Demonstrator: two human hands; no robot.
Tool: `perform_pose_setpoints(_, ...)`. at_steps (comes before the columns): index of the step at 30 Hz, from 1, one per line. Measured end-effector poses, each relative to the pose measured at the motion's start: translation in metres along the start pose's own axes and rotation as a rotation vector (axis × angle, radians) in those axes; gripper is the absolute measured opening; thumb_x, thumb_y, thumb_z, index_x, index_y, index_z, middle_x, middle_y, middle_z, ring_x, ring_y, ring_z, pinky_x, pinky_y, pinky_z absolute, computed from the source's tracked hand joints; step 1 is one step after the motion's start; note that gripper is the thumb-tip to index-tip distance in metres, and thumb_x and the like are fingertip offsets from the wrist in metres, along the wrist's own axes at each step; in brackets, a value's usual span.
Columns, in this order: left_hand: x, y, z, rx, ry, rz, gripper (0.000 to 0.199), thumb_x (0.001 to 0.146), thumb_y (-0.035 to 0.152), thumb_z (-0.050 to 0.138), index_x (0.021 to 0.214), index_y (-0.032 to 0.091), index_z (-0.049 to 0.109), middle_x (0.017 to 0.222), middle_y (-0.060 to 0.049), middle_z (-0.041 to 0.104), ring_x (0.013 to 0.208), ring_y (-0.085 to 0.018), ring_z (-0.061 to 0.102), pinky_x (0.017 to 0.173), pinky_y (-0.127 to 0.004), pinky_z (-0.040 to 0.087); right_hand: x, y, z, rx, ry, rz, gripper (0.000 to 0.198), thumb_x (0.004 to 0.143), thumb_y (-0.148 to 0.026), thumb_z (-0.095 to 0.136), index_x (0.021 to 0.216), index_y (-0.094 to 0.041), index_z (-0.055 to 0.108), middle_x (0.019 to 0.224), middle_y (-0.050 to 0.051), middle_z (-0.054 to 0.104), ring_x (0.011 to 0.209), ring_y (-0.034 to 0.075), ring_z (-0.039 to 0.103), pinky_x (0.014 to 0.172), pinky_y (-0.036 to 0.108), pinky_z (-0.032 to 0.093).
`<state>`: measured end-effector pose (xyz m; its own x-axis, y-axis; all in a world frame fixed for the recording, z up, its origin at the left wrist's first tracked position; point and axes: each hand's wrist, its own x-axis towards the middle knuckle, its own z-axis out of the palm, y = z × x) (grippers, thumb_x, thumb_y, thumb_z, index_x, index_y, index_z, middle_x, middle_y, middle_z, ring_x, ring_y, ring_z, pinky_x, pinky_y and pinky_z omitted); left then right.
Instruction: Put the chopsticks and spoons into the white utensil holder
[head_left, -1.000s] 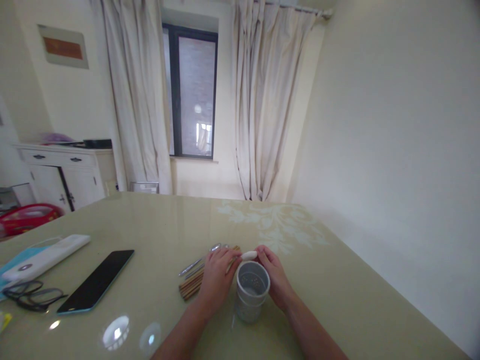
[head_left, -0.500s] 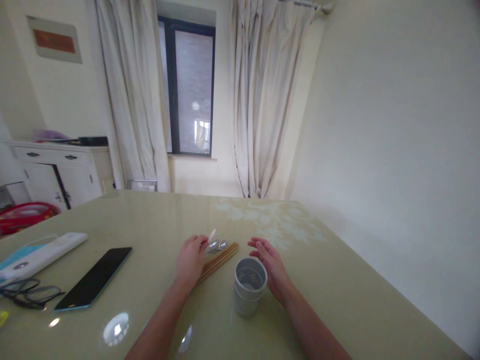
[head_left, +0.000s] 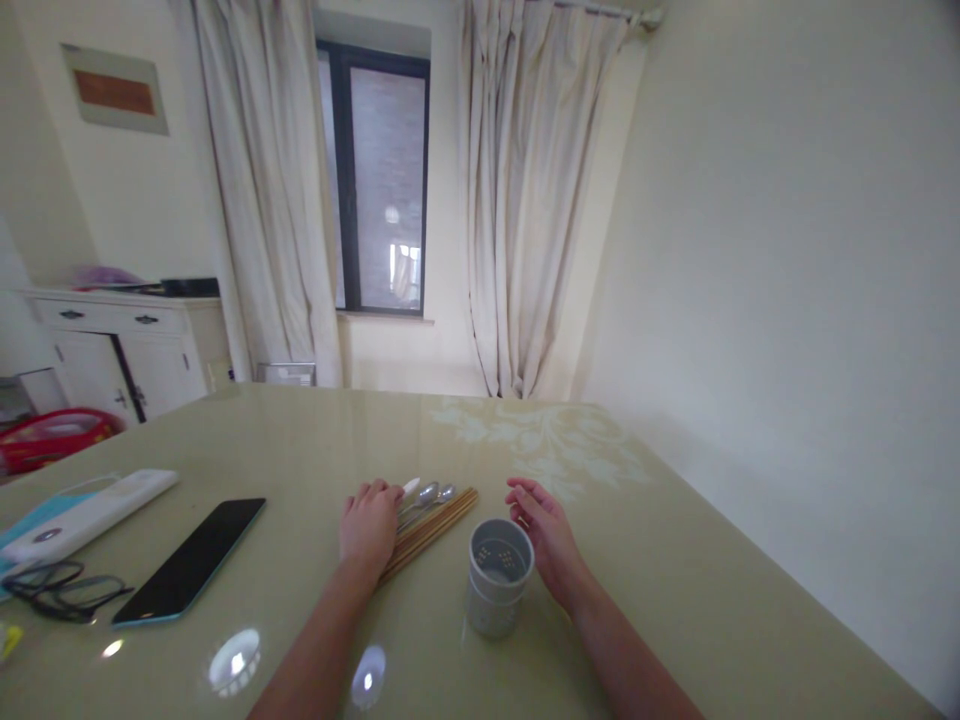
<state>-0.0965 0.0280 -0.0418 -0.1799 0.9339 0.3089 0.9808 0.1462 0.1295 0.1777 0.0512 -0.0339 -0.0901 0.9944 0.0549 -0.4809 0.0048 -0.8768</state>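
Observation:
My left hand (head_left: 369,527) rests low over the table with its fingers curled around a slim utensil. Only the white tip (head_left: 410,487) of that utensil shows; the rest lies under the hand. Beside it are two metal spoons (head_left: 428,493), their bowls pointing away from me. A bundle of wooden chopsticks (head_left: 433,530) lies slantwise just right of the hand. A grey utensil holder (head_left: 496,600) stands upright, with small holes in its bottom and nothing inside. My right hand (head_left: 546,530) is just right of the holder, fingers loosely bent and apart, holding nothing.
To the left lie a dark phone (head_left: 191,560), folded glasses (head_left: 67,590), a white power strip-like device (head_left: 94,515) and a blue item (head_left: 37,530). The glossy table (head_left: 675,600) meets a wall on the right. A red basket (head_left: 60,440) stands beyond its left edge.
My left hand has moved left and down, and the white-tipped utensil has dropped from a raised tilt to lie alongside the spoons. My right hand has barely moved.

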Motion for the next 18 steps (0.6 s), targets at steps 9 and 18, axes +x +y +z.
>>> perform_pose_setpoints(9,-0.0026,0.0043,-0.0031,0.061,-0.031,0.065,0.040,0.103,0.012,0.043,0.115,0.023,0.080,0.120,-0.012,0.076,0.119,-0.031,0.065,0.096,-0.042,0.046,0.0008,0.0010,-0.0007,0.003,-0.003,0.011,0.045,0.062,-0.047,0.102,0.094,-0.022,0.083,0.078,0.000,0.070,0.066,0.011,0.056,0.062,0.022,0.045)
perform_pose_setpoints(18,-0.0022,0.0076,-0.0052,-0.111,0.070,0.089,0.040,0.099,0.010,0.044,0.114,0.021,0.079,0.116,-0.013,0.076,0.114,-0.031,0.065,0.097,-0.045,0.047,0.0014,-0.0019,-0.0019,0.014,0.008,0.012,0.046,0.060,-0.052,0.102,0.090,-0.022,0.083,0.076,0.000,0.071,0.064,0.012,0.058,0.061,0.025,0.046)
